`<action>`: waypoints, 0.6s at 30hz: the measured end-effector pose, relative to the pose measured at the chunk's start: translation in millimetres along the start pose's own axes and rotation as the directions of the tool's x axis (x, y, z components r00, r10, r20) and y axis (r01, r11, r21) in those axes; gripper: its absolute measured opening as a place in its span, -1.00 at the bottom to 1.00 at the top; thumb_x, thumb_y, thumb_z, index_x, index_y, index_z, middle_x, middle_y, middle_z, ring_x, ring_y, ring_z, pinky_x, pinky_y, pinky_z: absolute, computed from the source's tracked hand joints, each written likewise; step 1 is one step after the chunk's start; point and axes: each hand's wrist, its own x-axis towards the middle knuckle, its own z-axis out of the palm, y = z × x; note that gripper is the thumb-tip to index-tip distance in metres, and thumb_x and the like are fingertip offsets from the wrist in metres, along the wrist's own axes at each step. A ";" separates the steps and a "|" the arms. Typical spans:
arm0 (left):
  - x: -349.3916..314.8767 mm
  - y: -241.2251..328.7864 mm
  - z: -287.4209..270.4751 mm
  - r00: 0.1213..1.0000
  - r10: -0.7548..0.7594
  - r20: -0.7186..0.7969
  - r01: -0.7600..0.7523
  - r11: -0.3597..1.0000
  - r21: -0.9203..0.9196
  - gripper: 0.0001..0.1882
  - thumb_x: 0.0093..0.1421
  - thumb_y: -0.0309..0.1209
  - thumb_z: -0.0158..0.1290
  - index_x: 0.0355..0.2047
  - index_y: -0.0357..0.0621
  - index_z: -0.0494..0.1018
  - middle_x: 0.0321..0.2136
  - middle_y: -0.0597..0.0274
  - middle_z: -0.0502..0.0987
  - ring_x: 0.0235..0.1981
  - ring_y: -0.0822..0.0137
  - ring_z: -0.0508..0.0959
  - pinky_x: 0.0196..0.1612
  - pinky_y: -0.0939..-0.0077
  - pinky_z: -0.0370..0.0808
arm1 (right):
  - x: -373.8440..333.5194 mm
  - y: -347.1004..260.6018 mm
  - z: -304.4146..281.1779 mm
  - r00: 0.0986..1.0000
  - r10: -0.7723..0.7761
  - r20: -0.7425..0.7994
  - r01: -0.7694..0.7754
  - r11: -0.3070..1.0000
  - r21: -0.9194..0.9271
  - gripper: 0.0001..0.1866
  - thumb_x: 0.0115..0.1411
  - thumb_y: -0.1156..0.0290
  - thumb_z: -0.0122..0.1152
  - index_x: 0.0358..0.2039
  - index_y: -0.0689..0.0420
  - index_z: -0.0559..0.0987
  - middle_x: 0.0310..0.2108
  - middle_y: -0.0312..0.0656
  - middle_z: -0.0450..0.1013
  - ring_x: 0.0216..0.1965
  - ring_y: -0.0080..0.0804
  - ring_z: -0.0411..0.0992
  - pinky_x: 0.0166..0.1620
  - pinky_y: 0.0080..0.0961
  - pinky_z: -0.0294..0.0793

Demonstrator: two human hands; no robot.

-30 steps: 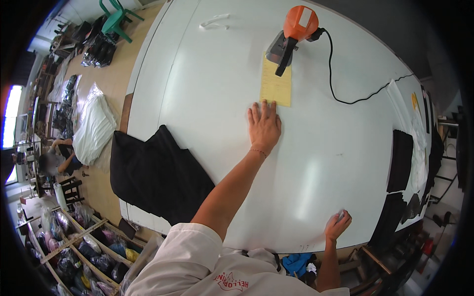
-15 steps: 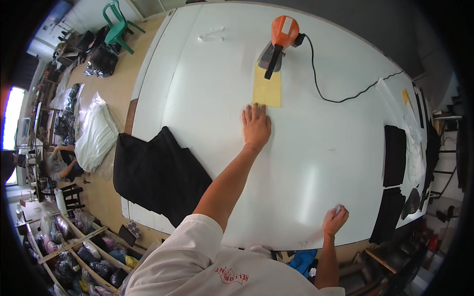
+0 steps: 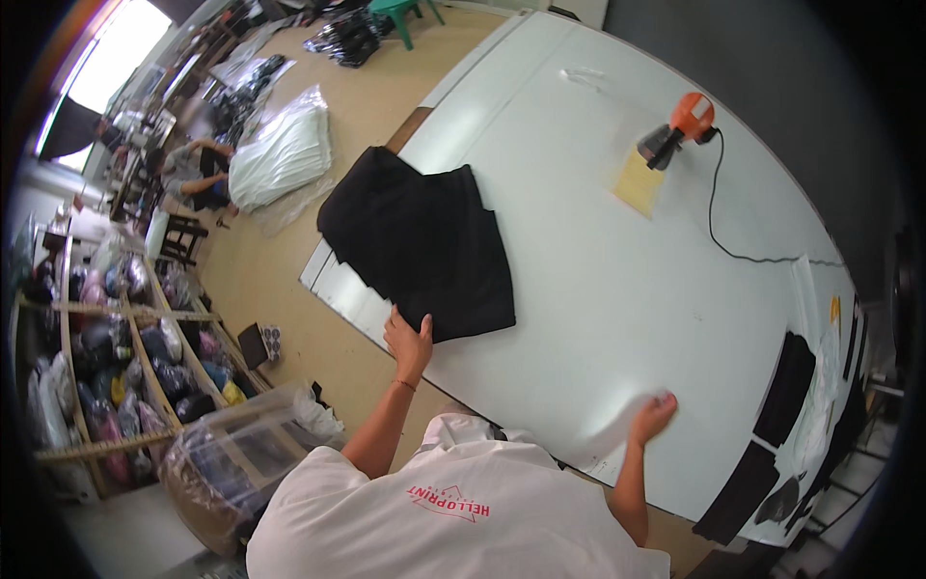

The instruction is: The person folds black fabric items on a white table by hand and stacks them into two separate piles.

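Folded black fabric (image 3: 434,241) lies on the left part of the white table (image 3: 569,280), some of it reaching the table's edge. My left hand (image 3: 409,345) is at its near edge, thumb and fingers apart and touching the cloth. My right hand (image 3: 656,417) rests low over the right of the table, its fingers curled round a small pale thing that is mostly hidden. Farther back stands an orange and grey heat press (image 3: 683,130) with a black handle, on one end of a yellow cloth (image 3: 637,185).
A black cord (image 3: 714,217) runs from the press to the table's right side. Black folded pieces (image 3: 786,386) and clear plastic (image 3: 815,405) lie along that side. Left on the floor are a wrapped white bundle (image 3: 282,159), a seated person (image 3: 198,179) and wooden bins (image 3: 125,314) of bagged goods.
My left hand has left the yellow cloth and come back to the black fabric's near edge. The view has swung left. My right hand stays curled over the table.
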 end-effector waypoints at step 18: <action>10.8 3.8 -17.2 0.764 0.641 0.077 -0.612 0.757 -0.227 -0.62 0.04 -0.51 0.19 -0.07 -0.13 0.54 -0.13 0.10 0.61 -0.03 0.02 0.54 0.04 0.17 0.43 | -65.4 -330.7 68.8 0.415 -0.519 0.747 -0.315 0.688 0.653 -0.20 0.11 0.29 0.39 0.27 0.27 0.21 0.09 -0.02 0.39 0.03 -0.26 0.43 0.08 -0.38 0.41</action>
